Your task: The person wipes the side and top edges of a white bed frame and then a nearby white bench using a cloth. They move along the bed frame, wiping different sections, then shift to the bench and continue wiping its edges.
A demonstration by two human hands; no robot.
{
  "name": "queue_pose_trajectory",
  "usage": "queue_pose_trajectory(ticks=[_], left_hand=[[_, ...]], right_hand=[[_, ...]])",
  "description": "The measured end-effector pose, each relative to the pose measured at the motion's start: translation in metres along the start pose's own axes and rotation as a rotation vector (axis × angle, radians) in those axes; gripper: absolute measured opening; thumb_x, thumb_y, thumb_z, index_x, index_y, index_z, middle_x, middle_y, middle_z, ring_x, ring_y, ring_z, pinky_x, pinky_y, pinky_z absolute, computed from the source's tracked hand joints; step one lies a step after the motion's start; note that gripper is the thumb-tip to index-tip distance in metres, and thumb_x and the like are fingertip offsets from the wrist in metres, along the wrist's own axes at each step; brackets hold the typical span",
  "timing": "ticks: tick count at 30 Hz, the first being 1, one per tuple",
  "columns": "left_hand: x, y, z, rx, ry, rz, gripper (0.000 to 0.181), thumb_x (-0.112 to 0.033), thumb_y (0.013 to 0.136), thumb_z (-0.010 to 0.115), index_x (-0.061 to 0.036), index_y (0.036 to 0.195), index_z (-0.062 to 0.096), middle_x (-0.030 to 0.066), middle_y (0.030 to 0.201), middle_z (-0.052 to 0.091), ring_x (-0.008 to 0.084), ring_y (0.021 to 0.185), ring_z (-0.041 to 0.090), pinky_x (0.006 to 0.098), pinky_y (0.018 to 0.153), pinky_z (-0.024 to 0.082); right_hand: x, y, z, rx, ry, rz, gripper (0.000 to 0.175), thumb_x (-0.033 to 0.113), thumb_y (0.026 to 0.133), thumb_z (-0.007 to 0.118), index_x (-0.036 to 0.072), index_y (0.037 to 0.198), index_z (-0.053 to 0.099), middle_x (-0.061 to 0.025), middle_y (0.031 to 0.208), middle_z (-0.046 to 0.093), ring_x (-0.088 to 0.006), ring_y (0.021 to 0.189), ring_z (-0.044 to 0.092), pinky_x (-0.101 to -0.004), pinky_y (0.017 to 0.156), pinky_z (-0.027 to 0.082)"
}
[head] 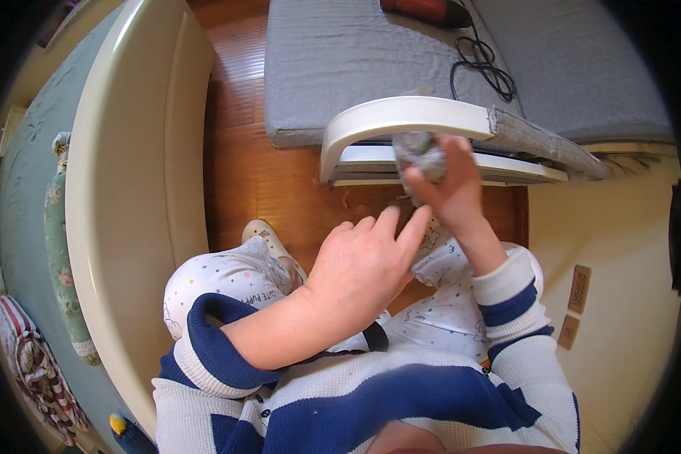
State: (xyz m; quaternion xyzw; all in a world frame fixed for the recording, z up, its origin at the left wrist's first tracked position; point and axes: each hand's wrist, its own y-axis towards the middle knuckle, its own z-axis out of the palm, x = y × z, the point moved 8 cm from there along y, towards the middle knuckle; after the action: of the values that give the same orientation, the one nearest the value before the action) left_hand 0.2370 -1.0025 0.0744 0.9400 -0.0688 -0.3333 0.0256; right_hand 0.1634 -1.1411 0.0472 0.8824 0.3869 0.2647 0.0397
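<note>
A crumpled, greyish patterned cloth (pixel 423 156) is bunched in my right hand (pixel 459 184), blurred. It lies close to the white curved armrest (pixel 408 108) of a grey sofa, and in this view partly below the armrest's arch. Whether it touches the frame I cannot tell. My left hand (pixel 363 261) reaches across in front of me, back of the hand up, its fingers somewhat spread. Its index fingertip ends just beneath the cloth's lower end; contact there is unclear. The left thumb is hidden under the palm.
On the grey sofa cushion (pixel 340 68) lie a red and black hair dryer (pixel 431 11) and its coiled black cord (pixel 482 68). A cream bed board (pixel 130 142) stands to the left. Wall sockets (pixel 579 289) are at right. The wooden floor (pixel 249 170) shows between bed and sofa.
</note>
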Motion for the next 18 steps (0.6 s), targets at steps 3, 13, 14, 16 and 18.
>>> queue_pose_trajectory(ticks=[3, 13, 14, 16, 18], left_hand=[[0.006, 0.000, 0.014, 0.134, 0.071, -0.009, 0.046, -0.024, 0.075, 0.077, -0.0015, 0.111, 0.059, 0.0120, 0.086, 0.063, 0.0283, 0.079, 0.067, 0.0387, 0.065, 0.053], [0.014, -0.005, 0.003, 0.116, 0.167, -0.008, 0.034, -0.026, 0.078, 0.076, -0.0036, 0.095, 0.056, 0.0103, 0.073, 0.063, 0.0297, 0.068, 0.066, 0.0397, 0.062, 0.051], [0.013, -0.007, 0.007, 0.167, 0.155, -0.006, 0.033, -0.026, 0.079, 0.075, -0.0039, 0.095, 0.056, 0.0101, 0.072, 0.063, 0.0296, 0.068, 0.066, 0.0400, 0.061, 0.051], [0.011, -0.011, 0.015, 0.279, 0.141, 0.003, 0.032, -0.028, 0.080, 0.074, -0.0047, 0.093, 0.056, 0.0098, 0.069, 0.064, 0.0294, 0.066, 0.066, 0.0405, 0.060, 0.051], [0.012, -0.014, 0.023, 0.322, 0.121, 0.002, 0.031, -0.029, 0.081, 0.073, -0.0052, 0.091, 0.056, 0.0096, 0.067, 0.064, 0.0293, 0.065, 0.067, 0.0408, 0.058, 0.051]], right_hand=[[0.025, -0.015, 0.066, 0.271, 0.075, -0.121, 0.055, 0.021, 0.077, 0.070, 0.017, 0.130, 0.055, -0.0156, 0.102, 0.059, -0.0364, 0.095, 0.060, -0.0436, 0.077, 0.051], [0.017, -0.031, 0.071, 0.399, 0.159, 0.017, 0.024, 0.018, 0.076, 0.071, 0.011, 0.099, 0.066, -0.0115, 0.096, 0.064, -0.0317, 0.094, 0.062, -0.0397, 0.081, 0.051], [0.011, -0.020, 0.052, 0.318, 0.143, 0.005, 0.027, 0.016, 0.073, 0.072, 0.009, 0.099, 0.067, -0.0126, 0.098, 0.065, -0.0312, 0.091, 0.063, -0.0384, 0.082, 0.052], [-0.003, -0.007, 0.006, -0.049, 0.364, -0.058, 0.028, 0.013, 0.080, 0.073, 0.007, 0.106, 0.066, -0.0120, 0.107, 0.068, -0.0245, 0.098, 0.066, -0.0351, 0.085, 0.053], [-0.024, -0.004, -0.002, -0.171, 0.714, 0.205, 0.029, 0.013, 0.079, 0.073, 0.008, 0.108, 0.069, -0.0137, 0.098, 0.065, -0.0314, 0.093, 0.061, -0.0396, 0.085, 0.050]])
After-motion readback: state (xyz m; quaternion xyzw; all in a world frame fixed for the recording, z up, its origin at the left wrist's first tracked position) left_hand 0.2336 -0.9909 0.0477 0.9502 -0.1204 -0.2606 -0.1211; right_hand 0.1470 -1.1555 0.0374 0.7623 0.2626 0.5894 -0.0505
